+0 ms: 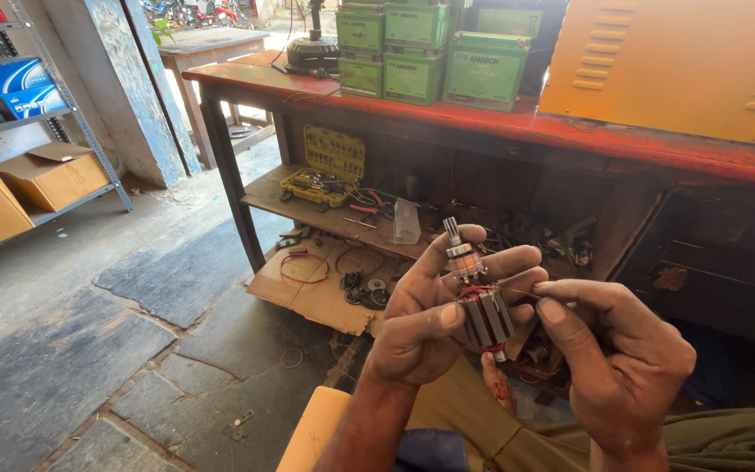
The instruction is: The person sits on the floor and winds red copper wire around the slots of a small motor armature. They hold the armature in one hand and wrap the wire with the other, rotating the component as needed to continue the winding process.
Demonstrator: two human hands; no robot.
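Two hands work a motor rotor [482, 308]: left hand [434, 319] grips it, right hand [609, 358], at 3 o'clock, pinches a thin wire [517, 292].

a small repair workshop, open toward the street. a worn red workbench [517, 127] carries stacked green boxes [430, 52], probably batteries, though the view is too coarse to be sure. on its lower shelf [308, 205] lie an open yellow tool case [329, 166], pliers and loose wires. flattened cardboard [308, 288] with small parts covers the stone-slab floor [89, 350]. a metal rack [89, 131] holds cartons, and an orange louvred metal housing [683, 61] stands on the bench.
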